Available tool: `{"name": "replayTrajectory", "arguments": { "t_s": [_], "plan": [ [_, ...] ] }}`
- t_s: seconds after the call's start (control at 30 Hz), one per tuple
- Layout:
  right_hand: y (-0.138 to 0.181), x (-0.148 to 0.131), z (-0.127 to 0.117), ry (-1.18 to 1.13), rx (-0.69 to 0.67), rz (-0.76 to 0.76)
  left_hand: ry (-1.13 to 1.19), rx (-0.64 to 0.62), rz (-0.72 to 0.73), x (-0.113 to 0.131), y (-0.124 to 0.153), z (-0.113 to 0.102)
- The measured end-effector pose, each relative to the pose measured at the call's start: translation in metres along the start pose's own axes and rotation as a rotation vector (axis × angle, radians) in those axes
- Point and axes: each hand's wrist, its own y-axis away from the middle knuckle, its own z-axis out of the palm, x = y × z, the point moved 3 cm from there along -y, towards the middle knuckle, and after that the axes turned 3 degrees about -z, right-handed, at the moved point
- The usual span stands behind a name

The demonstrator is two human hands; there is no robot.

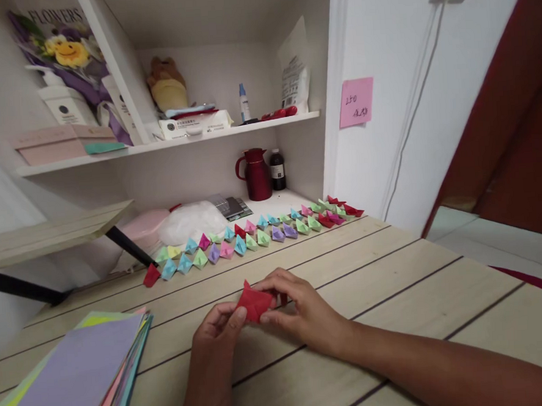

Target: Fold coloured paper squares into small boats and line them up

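Observation:
A folded piece of red paper [255, 304] is pinched between both my hands just above the wooden table [394, 269]. My left hand [217, 335] grips its lower left edge with thumb and fingers. My right hand [300, 308] closes on its right side, fingers curled over the top. Behind them, two long rows of small folded paper boats [250, 236] in many colours run along the table's back edge. A stack of coloured paper sheets [79, 374], lilac on top, lies at the front left.
A dark red jug [255, 174] and a dark bottle [277, 169] stand in the alcove behind. A white plastic bag [192, 222] lies beside them. The shelf [166, 145] above carries boxes and bottles. A pink sticky note [355, 102] hangs on the wall.

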Motion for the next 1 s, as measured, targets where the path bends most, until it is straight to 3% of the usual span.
{"name": "replayTrajectory", "arguments": {
  "t_s": [0.1, 0.2, 0.33, 0.4, 0.5, 0.6, 0.8, 1.0],
  "plan": [
    [0.001, 0.007, 0.006, -0.113, 0.015, 0.121, -0.041, -0.049, 0.025, -0.002, -0.001, 0.001],
    [0.002, 0.005, 0.004, -0.070, 0.024, 0.033, -0.155, -0.094, 0.155, 0.002, 0.001, 0.002],
    [0.006, -0.002, -0.002, 0.331, -0.036, -0.325, -0.484, -0.079, 0.466, 0.011, 0.003, 0.003],
    [0.007, -0.002, -0.001, 0.623, -0.091, -0.457, -0.675, -0.048, 0.547, 0.011, 0.001, 0.002],
    [0.005, 0.003, 0.002, 0.959, -0.208, -0.498, -0.893, 0.077, 0.529, 0.007, -0.007, -0.005],
    [0.005, 0.009, 0.007, 1.081, -0.328, -0.473, -0.895, 0.114, 0.509, 0.004, -0.011, -0.010],
    [0.010, 0.014, 0.012, 0.938, -0.379, -0.307, -1.038, -0.234, 0.609, 0.000, 0.002, 0.006],
    [0.009, 0.027, -0.011, 0.416, -0.306, -0.051, -1.135, -0.283, 0.632, -0.004, 0.002, 0.006]
  ]
}}
